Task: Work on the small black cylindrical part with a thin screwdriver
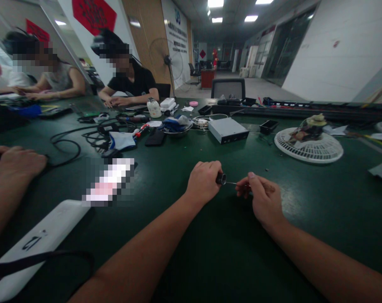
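- Left hand (205, 183): fingers curled tight round a short black tube (221, 178), its round end facing the right hand.
- Right hand (263, 198): thumb and fingers pinched on a thin metal rod (231, 183); can't tell from here what else sits in that palm.
- Tube and rod: between the two hands, above the green table (210, 252), rod pointing at the tube's end. Inside it or just touching, can't tell.
- Doing it well, my guess: grip the tube firmly, line the rod up with its mouth, work with small finger moves; thin rod could bend if pushed sideways.
- Resting both wrists would probably steady things.
- Beyond the hands: grey metal box (228, 129); white fan grille (309, 145) to the right.
- Small dark bit (266, 169) near the right hand; easy to knock, I'd say.
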`<state>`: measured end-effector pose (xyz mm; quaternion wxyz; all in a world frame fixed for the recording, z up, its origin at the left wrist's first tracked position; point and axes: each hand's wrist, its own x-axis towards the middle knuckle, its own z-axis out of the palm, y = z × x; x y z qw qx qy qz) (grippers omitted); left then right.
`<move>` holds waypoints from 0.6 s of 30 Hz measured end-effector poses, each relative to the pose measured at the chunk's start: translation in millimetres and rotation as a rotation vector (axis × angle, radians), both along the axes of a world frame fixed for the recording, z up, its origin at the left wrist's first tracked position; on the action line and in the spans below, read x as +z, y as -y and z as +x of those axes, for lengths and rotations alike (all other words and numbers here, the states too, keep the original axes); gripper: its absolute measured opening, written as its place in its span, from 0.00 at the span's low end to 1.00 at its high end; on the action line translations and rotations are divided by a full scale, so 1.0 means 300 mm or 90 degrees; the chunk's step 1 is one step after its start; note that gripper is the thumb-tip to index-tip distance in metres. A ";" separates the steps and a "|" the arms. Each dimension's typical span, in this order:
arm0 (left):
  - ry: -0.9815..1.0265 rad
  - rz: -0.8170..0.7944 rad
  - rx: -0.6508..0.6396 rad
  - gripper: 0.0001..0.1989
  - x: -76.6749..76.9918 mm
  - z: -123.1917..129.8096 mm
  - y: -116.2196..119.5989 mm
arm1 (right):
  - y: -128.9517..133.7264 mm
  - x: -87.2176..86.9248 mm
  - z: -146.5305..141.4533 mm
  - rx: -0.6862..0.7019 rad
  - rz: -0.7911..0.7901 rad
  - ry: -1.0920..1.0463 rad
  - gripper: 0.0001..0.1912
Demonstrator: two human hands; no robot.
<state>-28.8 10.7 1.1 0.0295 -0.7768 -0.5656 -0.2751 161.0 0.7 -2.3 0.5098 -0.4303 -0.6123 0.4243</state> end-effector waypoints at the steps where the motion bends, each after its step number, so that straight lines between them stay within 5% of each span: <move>1: -0.004 0.000 -0.004 0.07 0.001 0.000 0.000 | 0.000 0.001 -0.001 -0.018 -0.004 -0.003 0.24; 7: -0.013 0.015 0.001 0.06 0.004 -0.001 0.002 | 0.003 0.008 -0.004 0.037 0.004 -0.033 0.24; 12: -0.035 0.017 -0.013 0.06 0.008 -0.001 0.004 | -0.005 0.006 -0.003 -0.014 -0.022 -0.028 0.23; 18: -0.022 0.003 -0.002 0.06 0.006 0.004 0.006 | -0.009 0.003 -0.001 0.059 -0.045 -0.063 0.24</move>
